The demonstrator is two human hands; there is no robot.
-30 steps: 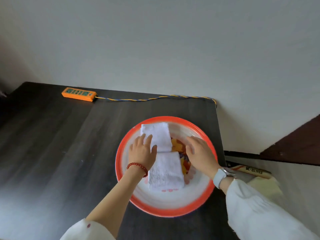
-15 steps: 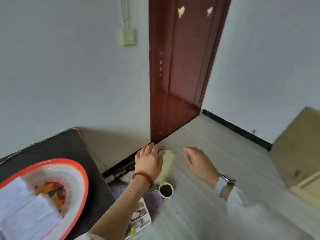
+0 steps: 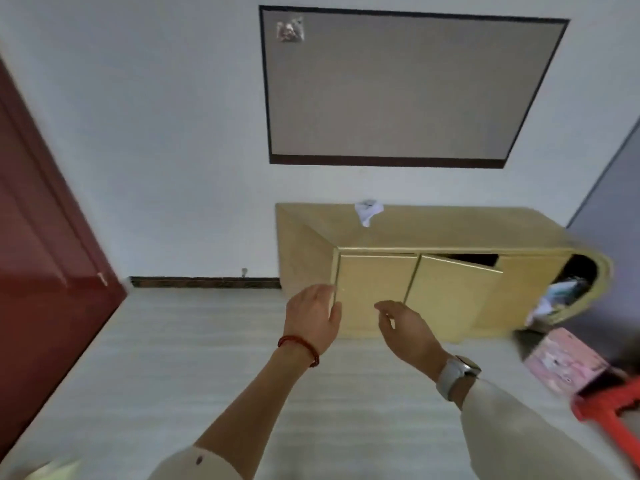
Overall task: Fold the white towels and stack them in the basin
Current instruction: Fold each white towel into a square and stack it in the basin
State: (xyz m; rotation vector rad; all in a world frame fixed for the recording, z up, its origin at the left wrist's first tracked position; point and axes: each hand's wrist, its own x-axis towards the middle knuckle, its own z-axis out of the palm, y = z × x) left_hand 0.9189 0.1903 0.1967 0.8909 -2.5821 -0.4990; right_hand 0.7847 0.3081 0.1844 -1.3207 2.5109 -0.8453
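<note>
Crumpled white towel [image 3: 368, 211] on cabinet [image 3: 433, 233]

so i count one crumpled white towel [image 3: 368, 212], one yellow cabinet [image 3: 446, 271], two cabinet doors [image 3: 375, 292], two hands [image 3: 313, 315].

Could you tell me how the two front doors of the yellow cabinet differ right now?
The left door sits flush and shut; the right door hangs ajar, showing a dark gap above its top edge. The left door looks square-on, the right door tilted. Both are plain yellow panels on the same cabinet.
</note>
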